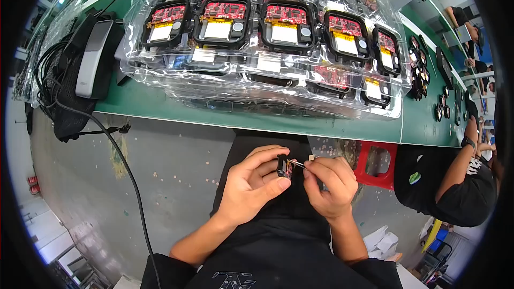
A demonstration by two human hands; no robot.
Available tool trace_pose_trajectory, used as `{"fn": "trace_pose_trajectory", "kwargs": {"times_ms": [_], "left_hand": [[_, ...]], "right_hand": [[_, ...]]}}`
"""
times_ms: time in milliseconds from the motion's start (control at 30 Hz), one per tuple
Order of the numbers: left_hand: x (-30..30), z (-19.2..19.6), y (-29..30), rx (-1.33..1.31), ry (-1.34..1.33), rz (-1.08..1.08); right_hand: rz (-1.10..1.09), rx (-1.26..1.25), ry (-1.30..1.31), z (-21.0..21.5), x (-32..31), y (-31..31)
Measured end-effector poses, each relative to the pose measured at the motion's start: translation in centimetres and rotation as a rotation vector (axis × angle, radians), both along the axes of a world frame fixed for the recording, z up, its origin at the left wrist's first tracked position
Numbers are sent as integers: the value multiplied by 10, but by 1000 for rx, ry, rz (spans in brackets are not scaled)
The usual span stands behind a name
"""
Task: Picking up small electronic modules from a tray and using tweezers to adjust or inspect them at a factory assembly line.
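Above my lap, my left hand (250,184) grips a small black device housing (281,165) by its edges, between thumb and fingers. The housing is tilted on its side, and part of a circuit board shows along its right face. My right hand (333,184) pinches slim metal tweezers (296,164), their tip at the housing's open side. A small beige piece (311,157) shows just above the right fingertips; what it is attached to is unclear. Beyond my hands, clear plastic trays (257,83) hold several black housings (222,21) with red boards and white-and-yellow parts.
The stacked trays stand on a green table (166,111), its front edge beyond my hands. At left are a grey-and-black device (95,59) and a black cable (126,158) hanging down. A red stool (375,165) and a seated co-worker (455,187) are at right.
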State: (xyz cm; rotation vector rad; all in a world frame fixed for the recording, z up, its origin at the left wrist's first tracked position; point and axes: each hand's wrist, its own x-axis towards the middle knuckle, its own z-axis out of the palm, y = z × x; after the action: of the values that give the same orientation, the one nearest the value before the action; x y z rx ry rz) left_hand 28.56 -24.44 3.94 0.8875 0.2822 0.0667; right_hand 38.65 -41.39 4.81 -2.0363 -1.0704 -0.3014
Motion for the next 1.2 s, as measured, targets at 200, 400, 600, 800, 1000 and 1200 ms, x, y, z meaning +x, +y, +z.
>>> {"fn": "trace_pose_trajectory", "kwargs": {"times_ms": [200, 400, 600, 800, 1000, 1200], "left_hand": [[0, 0, -2, -16, 19, 7], [-2, -2, -5, -18, 66, 43], [-2, -6, -6, -163, 107, -9], [-3, -8, -10, -117, 17, 76], [-1, -8, -17, -28, 10, 128], [-2, 4, -11, -28, -51, 170]], "right_hand": [[-10, 7, 9, -6, -3, 0], [-28, 4, -39, -9, -8, 0], [-47, -1, -111, -12, -9, -2], [-36, -48, -71, -7, -13, -1], [-45, -11, -18, -7, -13, 3], [-9, 64, 175, 10, -5, -11]]}}
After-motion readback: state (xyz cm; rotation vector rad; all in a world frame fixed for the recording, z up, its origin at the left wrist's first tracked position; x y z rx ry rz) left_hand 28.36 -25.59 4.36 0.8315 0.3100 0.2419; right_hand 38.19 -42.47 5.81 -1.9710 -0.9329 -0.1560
